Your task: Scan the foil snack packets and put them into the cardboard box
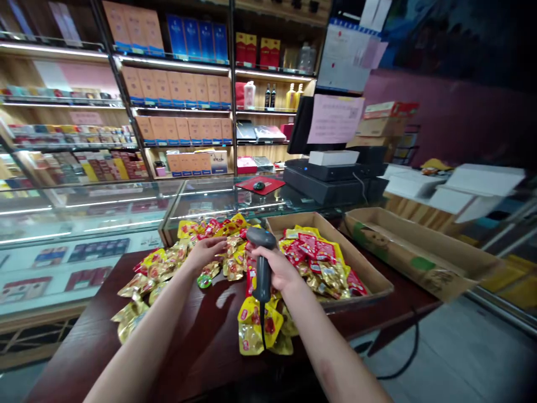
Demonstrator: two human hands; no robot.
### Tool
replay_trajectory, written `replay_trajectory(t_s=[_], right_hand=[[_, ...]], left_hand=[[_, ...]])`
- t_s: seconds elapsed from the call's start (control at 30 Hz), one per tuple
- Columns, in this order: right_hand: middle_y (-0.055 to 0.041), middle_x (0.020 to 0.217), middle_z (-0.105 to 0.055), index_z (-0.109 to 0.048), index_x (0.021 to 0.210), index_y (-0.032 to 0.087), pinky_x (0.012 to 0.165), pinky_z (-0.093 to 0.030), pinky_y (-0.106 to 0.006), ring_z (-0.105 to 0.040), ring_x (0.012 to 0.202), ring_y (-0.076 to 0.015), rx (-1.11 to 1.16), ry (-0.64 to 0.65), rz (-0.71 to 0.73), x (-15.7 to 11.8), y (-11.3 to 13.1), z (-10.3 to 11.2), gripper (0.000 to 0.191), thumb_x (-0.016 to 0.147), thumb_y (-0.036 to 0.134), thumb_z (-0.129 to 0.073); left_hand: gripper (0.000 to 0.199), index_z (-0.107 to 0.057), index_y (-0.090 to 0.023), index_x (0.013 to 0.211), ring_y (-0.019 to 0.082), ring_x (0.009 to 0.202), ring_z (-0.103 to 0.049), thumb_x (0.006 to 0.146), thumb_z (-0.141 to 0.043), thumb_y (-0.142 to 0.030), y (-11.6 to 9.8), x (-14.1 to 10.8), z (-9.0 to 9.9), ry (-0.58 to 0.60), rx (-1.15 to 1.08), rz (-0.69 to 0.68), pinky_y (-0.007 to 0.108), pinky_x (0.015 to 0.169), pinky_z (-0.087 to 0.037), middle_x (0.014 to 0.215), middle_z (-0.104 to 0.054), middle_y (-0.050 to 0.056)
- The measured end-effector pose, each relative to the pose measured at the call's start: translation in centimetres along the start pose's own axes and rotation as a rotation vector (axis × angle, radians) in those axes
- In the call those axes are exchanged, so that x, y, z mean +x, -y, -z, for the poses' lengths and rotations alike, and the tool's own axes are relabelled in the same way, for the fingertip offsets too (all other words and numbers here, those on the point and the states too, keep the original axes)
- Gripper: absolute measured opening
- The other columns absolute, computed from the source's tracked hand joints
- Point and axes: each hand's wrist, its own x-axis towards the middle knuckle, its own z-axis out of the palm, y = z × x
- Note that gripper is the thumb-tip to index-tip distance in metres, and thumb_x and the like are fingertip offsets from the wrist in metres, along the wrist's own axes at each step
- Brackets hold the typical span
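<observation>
1. The left hand (205,252) lies palm down, its fingers spread over a heap of yellow foil snack packets (168,268); this view cannot show whether it pinches one.
2. The right hand (277,268) is clamped around the grip of a handheld barcode scanner (262,282), whose dark head tips up and towards the left hand.
3. The hands are apart but just beside each other, with the scanner's head near the left fingertips.
4. Most packets lie loose in a sprawling heap on the dark wooden table (104,313), and another loose group (255,330) spreads below the right hand at the near side. A smaller pile (314,260) sits inside an open cardboard box (293,223), to the right of the hands.
5. The packets are small, crumpled and glossy, in yellow and gold foil with red panels; their print is too small to read. Red shows more strongly in the boxed pile.
6. A shallow printed carton (419,257) lies just beyond the box, its end past the table's edge.
7. Farther off stand a glass display counter (100,207), a red mat with a computer mouse (260,184), a black till (331,179), and shelves of boxed goods (180,84).
</observation>
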Motion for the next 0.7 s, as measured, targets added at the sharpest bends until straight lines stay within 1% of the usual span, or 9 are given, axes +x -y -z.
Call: replay_trajectory(t_s=[0.07,0.17,0.27,0.33,0.4,0.47,0.5,0.6,0.7], right_hand=[[-0.0024,0.076,-0.069,-0.068,0.082,0.015,0.058,-0.049,-0.021,-0.06,0.062,-0.0108,-0.009,0.019,-0.041,0.4,-1.7,-1.5,0.027,0.056,0.01,-0.066],[-0.0011,0.069,-0.066,-0.067,0.079,0.014,0.056,-0.047,-0.02,-0.057,0.056,-0.0089,-0.041,0.067,-0.087,1.0,-4.2,-3.3,0.025,0.055,0.009,-0.066],[0.0018,0.06,-0.062,-0.067,0.08,0.015,0.054,-0.046,-0.022,-0.052,0.049,-0.0083,-0.053,0.084,-0.147,1.6,-6.3,-4.2,0.023,0.057,0.012,-0.066],[0.0025,0.059,-0.06,-0.067,0.081,0.015,0.054,-0.046,-0.023,-0.051,0.048,-0.0085,-0.05,0.082,-0.188,2.1,-7.4,-4.6,0.022,0.059,0.014,-0.067],[0.0013,0.064,-0.062,-0.068,0.081,0.014,0.056,-0.046,-0.022,-0.053,0.052,-0.0085,-0.035,0.089,-0.2,2.8,-8.0,-5.1,0.023,0.058,0.013,-0.067],[0.0002,0.068,-0.064,-0.068,0.081,0.013,0.056,-0.045,-0.021,-0.055,0.057,-0.0087,-0.027,0.099,-0.188,3.7,-8.3,-5.7,0.025,0.056,0.011,-0.068],[0.0003,0.068,-0.064,-0.068,0.08,0.013,0.055,-0.044,-0.02,-0.055,0.057,-0.0086,-0.029,0.098,-0.175,4.2,-8.4,-6.0,0.025,0.056,0.011,-0.068],[0.0029,0.055,-0.057,-0.068,0.077,0.012,0.047,-0.039,-0.019,-0.05,0.05,-0.0078,-0.088,0.07,-0.16,6.0,-8.4,-7.2,0.02,0.057,0.011,-0.066],[0.0051,0.047,-0.052,-0.067,0.073,0.012,0.044,-0.036,-0.019,-0.044,0.043,-0.007,-0.148,0.032,-0.175,7.8,-8.6,-8.0,0.016,0.058,0.011,-0.064]], left_hand=[[0.058,-0.067,-0.013,0.105,0.022,0.088,-0.066,0.059,-0.077,-0.046,1.1,-1.0,1.8,-0.064,0.011,-0.029,0.029,0.07,-0.053,0.098,-0.069,0.012],[0.055,-0.068,-0.013,0.104,0.021,0.083,-0.066,0.06,-0.075,-0.046,2.8,-1.9,3.9,-0.161,0.063,-0.079,0.027,0.067,-0.051,0.093,-0.07,0.01],[0.043,-0.07,-0.016,0.1,0.021,0.082,-0.065,0.065,-0.072,-0.041,4.5,-1.9,5.5,-0.241,0.144,-0.132,0.028,0.068,-0.051,0.094,-0.071,0.01],[0.033,-0.071,-0.017,0.097,0.023,0.086,-0.065,0.068,-0.069,-0.034,5.3,-1.4,6.2,-0.309,0.217,-0.174,0.031,0.076,-0.05,0.096,-0.071,0.01],[0.03,-0.071,-0.018,0.098,0.025,0.094,-0.063,0.07,-0.065,-0.024,5.8,-0.9,6.5,-0.409,0.334,-0.227,0.034,0.086,-0.046,0.099,-0.07,0.011],[0.035,-0.069,-0.018,0.105,0.027,0.104,-0.059,0.071,-0.06,-0.016,5.9,-0.5,6.5,-0.504,0.532,-0.28,0.036,0.094,-0.04,0.106,-0.067,0.012],[0.039,-0.067,-0.017,0.109,0.027,0.108,-0.057,0.072,-0.057,-0.014,5.9,-0.3,6.4,-0.532,0.657,-0.296,0.036,0.097,-0.038,0.11,-0.066,0.013],[0.044,-0.06,-0.012,0.118,0.029,0.112,-0.052,0.076,-0.05,-0.013,6.1,0.0,5.9,-0.542,0.979,-0.302,0.038,0.098,-0.035,0.115,-0.061,0.017],[0.042,-0.058,-0.011,0.119,0.03,0.115,-0.049,0.079,-0.05,-0.02,6.6,0.0,5.4,-0.525,1.099,-0.333,0.039,0.101,-0.031,0.118,-0.059,0.018]])
